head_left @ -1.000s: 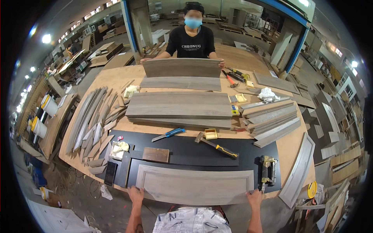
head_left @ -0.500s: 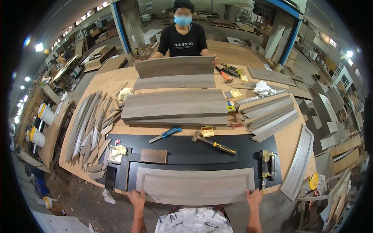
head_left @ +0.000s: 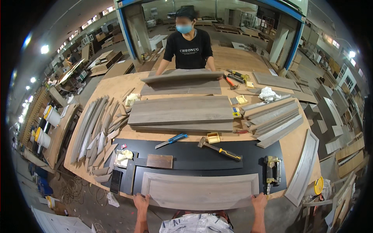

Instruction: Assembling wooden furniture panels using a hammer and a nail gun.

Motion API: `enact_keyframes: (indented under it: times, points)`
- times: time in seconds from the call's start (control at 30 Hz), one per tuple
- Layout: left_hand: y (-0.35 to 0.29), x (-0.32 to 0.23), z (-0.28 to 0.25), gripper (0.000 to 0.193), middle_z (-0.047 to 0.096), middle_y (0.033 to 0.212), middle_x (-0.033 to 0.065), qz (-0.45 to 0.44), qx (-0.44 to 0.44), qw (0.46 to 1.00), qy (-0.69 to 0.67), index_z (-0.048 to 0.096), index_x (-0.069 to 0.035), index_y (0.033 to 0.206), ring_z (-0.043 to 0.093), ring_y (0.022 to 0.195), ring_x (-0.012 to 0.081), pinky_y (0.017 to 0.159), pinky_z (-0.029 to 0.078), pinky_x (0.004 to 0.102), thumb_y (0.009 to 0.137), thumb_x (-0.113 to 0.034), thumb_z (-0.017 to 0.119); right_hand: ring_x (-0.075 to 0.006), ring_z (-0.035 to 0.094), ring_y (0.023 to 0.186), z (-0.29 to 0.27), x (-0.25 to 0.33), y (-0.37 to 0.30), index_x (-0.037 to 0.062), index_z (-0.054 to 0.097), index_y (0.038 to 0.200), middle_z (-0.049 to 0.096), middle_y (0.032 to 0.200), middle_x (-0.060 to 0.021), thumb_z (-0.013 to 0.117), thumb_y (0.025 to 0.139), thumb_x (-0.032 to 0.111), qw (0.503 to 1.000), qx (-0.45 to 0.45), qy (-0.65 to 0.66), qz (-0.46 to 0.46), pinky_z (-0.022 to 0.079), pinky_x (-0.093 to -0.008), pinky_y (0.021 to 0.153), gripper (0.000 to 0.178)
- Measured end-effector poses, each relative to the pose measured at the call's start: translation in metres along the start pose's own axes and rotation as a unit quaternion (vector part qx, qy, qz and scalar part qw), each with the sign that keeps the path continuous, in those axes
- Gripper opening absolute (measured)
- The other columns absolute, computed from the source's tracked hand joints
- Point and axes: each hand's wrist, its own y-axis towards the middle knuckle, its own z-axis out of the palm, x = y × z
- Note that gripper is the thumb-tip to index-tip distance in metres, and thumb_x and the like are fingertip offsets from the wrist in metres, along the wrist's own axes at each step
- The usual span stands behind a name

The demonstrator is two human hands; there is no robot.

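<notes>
A grey wood-grain panel (head_left: pixel 200 191) with a raised border along its far side and ends lies before me, its near edge over the table's edge. My left hand (head_left: pixel 141 200) grips its near left corner, fingers closed. At the near right corner my right hand (head_left: pixel 259 200) is closed on the same panel. Beyond it, on the black board (head_left: pixel 186 145), lie a wooden block (head_left: pixel 159 161), a hammer (head_left: pixel 219 149) with a yellow-and-black handle and a blue-handled knife (head_left: pixel 171 140). A nail gun (head_left: pixel 273 171) stands right of the panel, a dark phone (head_left: pixel 116 181) left.
Stacked grey panels (head_left: pixel 180 112) fill the table's middle. Wood strips (head_left: pixel 93 128) lie in a heap at left, more strips (head_left: pixel 274 118) at right. Across the table a masked co-worker (head_left: pixel 188 48) handles another panel (head_left: pixel 182 76). A framed panel (head_left: pixel 303 167) overhangs the right edge.
The co-worker has lowered and tipped their panel toward the table and turned their head aside. My hands keep their hold on my panel; the whole view has shifted slightly.
</notes>
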Motion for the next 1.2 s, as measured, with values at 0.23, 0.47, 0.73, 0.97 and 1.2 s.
enact_keyframes:
  times: [0.23, 0.47, 0.73, 0.97, 1.2]
  points:
    - [-0.001, -0.015, -0.01, 0.035, 0.064, 0.08, 0.0252, -0.035, 0.014, 0.999, -0.001, 0.063, 0.005, 0.08, 0.058, 0.091, 0.0471, 0.086, 0.046, 0.052, 0.074, -0.024, 0.081, -0.0421, 0.064, 0.106, -0.007, 0.002, 0.004, -0.0084, 0.062, 0.111, 0.065, 0.11, -0.0274, 0.083, 0.075, 0.033, 1.0, 0.019, -0.001, 0.013, 0.053, -0.0454, 0.092, 0.059]
    - [-0.003, -0.012, -0.003, 0.042, 0.064, 0.086, 0.0274, -0.05, 0.01, 0.999, 0.012, 0.061, 0.006, 0.087, 0.058, 0.092, 0.0482, 0.087, 0.045, 0.0531, 0.074, -0.027, 0.082, -0.0418, 0.067, 0.102, 0.013, -0.012, 0.02, -0.0057, 0.066, 0.101, 0.069, 0.105, -0.0251, 0.085, 0.071, 0.039, 1.0, -0.008, -0.011, -0.001, 0.054, -0.0479, 0.087, 0.057]
    - [0.0, -0.011, -0.002, 0.041, 0.061, 0.09, 0.027, -0.064, 0.029, 0.997, 0.018, 0.06, 0.006, 0.087, 0.057, 0.093, 0.047, 0.084, 0.047, 0.0523, 0.075, -0.028, 0.08, -0.0411, 0.068, 0.102, 0.0, -0.007, 0.02, -0.0056, 0.068, 0.101, 0.071, 0.104, -0.026, 0.087, 0.069, 0.041, 1.0, 0.01, -0.018, 0.001, 0.054, -0.0464, 0.087, 0.059]
    - [-0.005, -0.012, -0.006, 0.039, 0.06, 0.09, 0.028, -0.079, 0.044, 0.996, 0.014, 0.061, 0.006, 0.087, 0.057, 0.093, 0.046, 0.084, 0.047, 0.052, 0.075, -0.026, 0.08, -0.042, 0.066, 0.102, -0.003, -0.011, 0.014, -0.0072, 0.066, 0.105, 0.068, 0.108, -0.0267, 0.085, 0.071, 0.037, 0.999, 0.041, -0.031, -0.009, 0.054, -0.0469, 0.089, 0.059]
    - [0.001, 0.005, 0.018, 0.039, 0.06, 0.093, 0.0293, -0.096, 0.048, 0.994, 0.029, 0.061, 0.007, 0.088, 0.056, 0.096, 0.0473, 0.085, 0.047, 0.0525, 0.075, -0.024, 0.08, -0.0417, 0.063, 0.11, -0.003, -0.002, 0.02, -0.0048, 0.063, 0.111, 0.064, 0.115, -0.0275, 0.083, 0.074, 0.036, 0.998, 0.057, -0.024, -0.005, 0.053, -0.0464, 0.091, 0.059]
